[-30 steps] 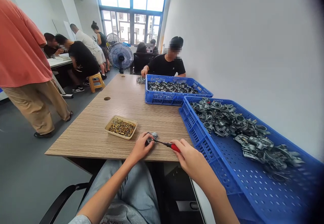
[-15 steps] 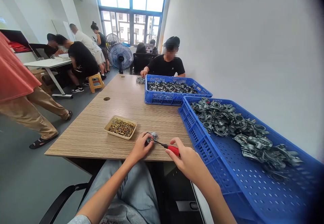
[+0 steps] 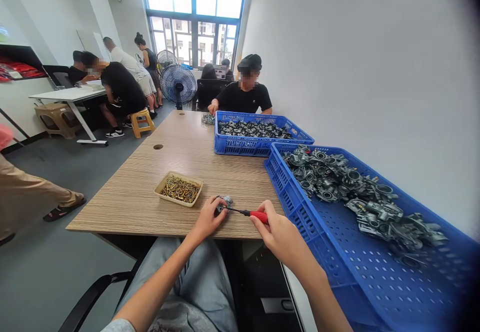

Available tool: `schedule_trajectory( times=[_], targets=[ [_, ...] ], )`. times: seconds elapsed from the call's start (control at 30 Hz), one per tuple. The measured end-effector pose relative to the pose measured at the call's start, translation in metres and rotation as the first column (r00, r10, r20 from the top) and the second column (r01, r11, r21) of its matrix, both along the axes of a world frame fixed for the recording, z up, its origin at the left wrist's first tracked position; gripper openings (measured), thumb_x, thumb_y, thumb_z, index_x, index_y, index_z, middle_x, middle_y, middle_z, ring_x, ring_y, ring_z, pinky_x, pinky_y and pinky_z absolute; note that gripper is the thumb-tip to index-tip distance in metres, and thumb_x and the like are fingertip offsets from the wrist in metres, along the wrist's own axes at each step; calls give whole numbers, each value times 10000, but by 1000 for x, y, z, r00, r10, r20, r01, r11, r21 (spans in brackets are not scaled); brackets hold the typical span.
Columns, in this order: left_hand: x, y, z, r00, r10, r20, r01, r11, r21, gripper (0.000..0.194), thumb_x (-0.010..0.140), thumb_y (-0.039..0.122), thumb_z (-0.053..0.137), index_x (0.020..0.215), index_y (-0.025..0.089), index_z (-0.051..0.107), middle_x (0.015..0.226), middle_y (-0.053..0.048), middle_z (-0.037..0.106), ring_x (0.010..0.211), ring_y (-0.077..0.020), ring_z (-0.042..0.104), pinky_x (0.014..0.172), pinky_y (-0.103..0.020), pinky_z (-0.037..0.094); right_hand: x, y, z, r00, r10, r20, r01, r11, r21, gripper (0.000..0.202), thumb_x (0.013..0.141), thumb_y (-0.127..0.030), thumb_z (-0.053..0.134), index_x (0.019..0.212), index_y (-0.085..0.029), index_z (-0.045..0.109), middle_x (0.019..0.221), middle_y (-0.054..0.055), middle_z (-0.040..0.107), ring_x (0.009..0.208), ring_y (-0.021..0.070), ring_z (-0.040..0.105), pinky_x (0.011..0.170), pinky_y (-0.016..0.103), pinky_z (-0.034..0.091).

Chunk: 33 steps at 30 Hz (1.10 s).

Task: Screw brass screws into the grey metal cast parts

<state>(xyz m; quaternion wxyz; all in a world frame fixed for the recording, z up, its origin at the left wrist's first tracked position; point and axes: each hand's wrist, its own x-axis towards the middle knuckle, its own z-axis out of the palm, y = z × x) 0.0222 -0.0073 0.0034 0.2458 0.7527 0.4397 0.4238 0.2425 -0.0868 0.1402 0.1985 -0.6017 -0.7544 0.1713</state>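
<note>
Near the front edge of the wooden table, my left hand [image 3: 210, 215] is closed around a grey metal carburetor [image 3: 226, 200], pressing it to the tabletop and covering much of it. My right hand [image 3: 275, 227] grips the red handle of a screwdriver [image 3: 258, 216]. The dark shaft points left, and its tip meets the carburetor beside my left fingers; the exact contact spot is hidden. To the left of my left hand sits a cream tray [image 3: 156, 192] full of small brass-coloured parts [image 3: 180, 188].
A blue crate [image 3: 315, 232] with many carburetors [image 3: 337, 174] stands at my right. Behind it is a second filled blue crate [image 3: 240, 147]. A co-worker [image 3: 243, 94] sits across the table [image 3: 138, 187]. A person in tan trousers [image 3: 33, 192] is at the left.
My right hand and the screwdriver handle have shifted slightly, with the fingers set differently on the handle. My left hand stays put. The person at the left has moved further out of view.
</note>
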Motion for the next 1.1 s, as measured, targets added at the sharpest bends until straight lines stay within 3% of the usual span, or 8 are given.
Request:
schedule_trajectory(
  times=[0.3,0.53,1.1],
  targets=[
    [0,0,-1,1000,-1,2,1,1000,2,144,946,247,558,1073,243,627,1096,-70,628,1085,-244,582,991,-404,464,7,-3,-2,985,75,-155,-84,995,-50,219,998,-334,450,1206,-268,443,921,35,697,827,249,704,726,328,469],
    [0,-1,0,1000,11,-2,-11,1000,-3,134,944,241,562,1066,242,618,1110,-64,618,1106,-241,572,1005,-398,450,4,-1,2,986,74,-149,-81,996,-35,67,1004,-323,436,1035,-271,464,832,8,676,747,236,675,677,300,420],
    [-1,0,0,1000,21,3,-21,1000,7,118,938,226,562,1045,239,611,1098,-65,613,1096,-238,582,1003,-400,456,3,2,-2,984,61,-167,-67,997,-29,85,1002,-358,451,998,-273,458,728,-15,628,654,232,635,608,286,378]
  ],
)
